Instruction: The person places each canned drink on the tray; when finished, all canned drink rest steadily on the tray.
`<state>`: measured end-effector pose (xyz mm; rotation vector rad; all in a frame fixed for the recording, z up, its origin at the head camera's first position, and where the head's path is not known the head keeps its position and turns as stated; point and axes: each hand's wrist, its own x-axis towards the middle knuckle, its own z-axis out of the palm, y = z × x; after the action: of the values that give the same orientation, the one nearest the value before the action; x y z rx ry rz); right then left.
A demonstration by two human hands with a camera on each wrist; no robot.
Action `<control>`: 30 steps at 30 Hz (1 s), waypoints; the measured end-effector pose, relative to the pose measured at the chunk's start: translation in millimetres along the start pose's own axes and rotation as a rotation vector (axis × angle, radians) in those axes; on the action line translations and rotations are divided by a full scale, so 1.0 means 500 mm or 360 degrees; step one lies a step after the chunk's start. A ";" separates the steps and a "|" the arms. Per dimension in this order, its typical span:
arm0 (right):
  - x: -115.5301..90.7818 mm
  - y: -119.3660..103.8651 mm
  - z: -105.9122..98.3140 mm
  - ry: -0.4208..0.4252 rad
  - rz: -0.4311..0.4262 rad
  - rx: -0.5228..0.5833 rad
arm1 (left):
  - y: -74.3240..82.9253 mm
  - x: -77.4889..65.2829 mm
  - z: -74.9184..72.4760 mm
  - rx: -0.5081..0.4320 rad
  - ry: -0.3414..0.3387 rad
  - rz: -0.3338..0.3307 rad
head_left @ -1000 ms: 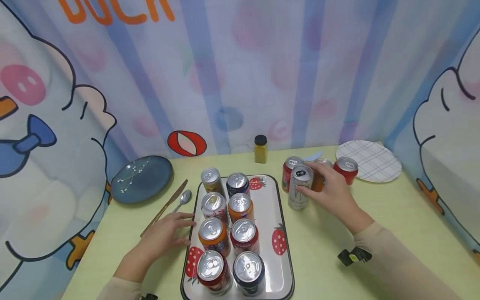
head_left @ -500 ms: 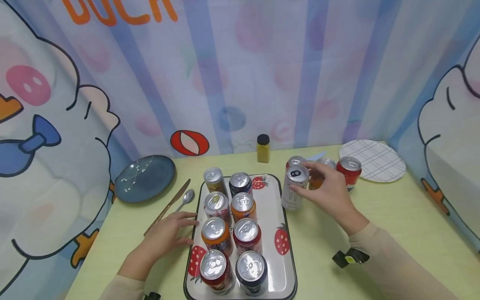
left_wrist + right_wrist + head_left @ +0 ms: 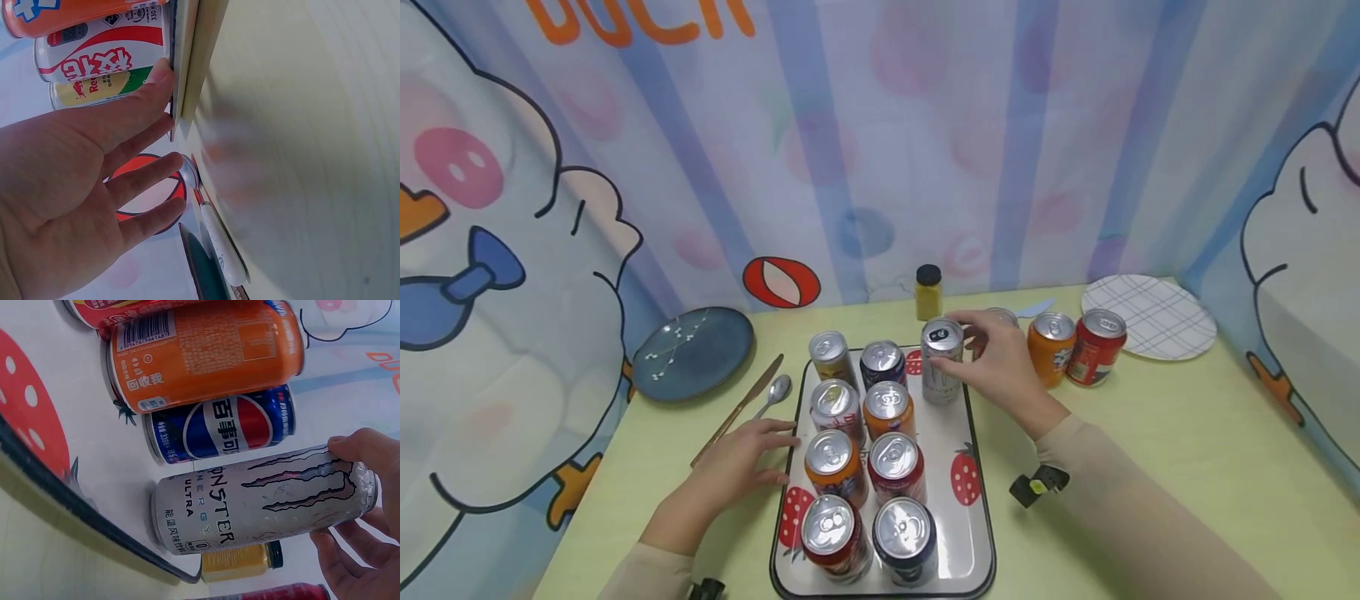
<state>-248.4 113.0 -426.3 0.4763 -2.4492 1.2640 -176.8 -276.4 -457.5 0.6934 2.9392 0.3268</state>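
Note:
My right hand point(image 3: 1003, 358) grips a white Monster Energy Ultra can point(image 3: 942, 379) near its top, thumb on one side and fingers on the other. The can stands upright at the far right corner of the strawberry-print tray point(image 3: 943, 467), beside a blue Pepsi can point(image 3: 231, 425). Whether its base touches the tray, I cannot tell. My left hand point(image 3: 733, 462) rests at the tray's left edge, fingers extended, with the thumb and a finger at the rim in the left wrist view. Two columns of cans, including an orange can point(image 3: 889, 408), fill the tray's left and middle.
Right of the tray stand an orange can point(image 3: 1051, 350), a red can point(image 3: 1097, 350) and another partly hidden behind my right hand. Around lie a checked plate point(image 3: 1150, 317), a dark plate point(image 3: 692, 354), a knife point(image 3: 741, 404) and a spoon point(image 3: 778, 390). A yellow bottle point(image 3: 928, 296) stands behind.
My right hand has carried the white Monster can left, from among the cans on the right to the tray's far right corner. My left hand has stayed at the tray's edge.

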 end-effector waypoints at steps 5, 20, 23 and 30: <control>0.008 0.000 0.020 -0.0054 0.0039 -0.0011 | 0.004 0.005 0.005 -0.0007 -0.0014 -0.0008; -0.020 0.003 -0.026 -0.0023 -0.0155 -0.0142 | -0.003 -0.008 -0.009 -0.0012 0.0035 0.0009; -0.036 0.024 -0.070 0.0058 -0.0196 -0.0200 | -0.002 -0.005 -0.007 -0.0017 0.0024 0.0007; -0.055 0.100 -0.185 0.0175 -0.0135 -0.0389 | 0.001 -0.004 -0.003 -0.0023 0.0011 -0.0008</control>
<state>-232.9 220.6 -423.8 0.4268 -2.4205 0.9169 -174.9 -276.9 -455.9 0.6840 2.9412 0.3506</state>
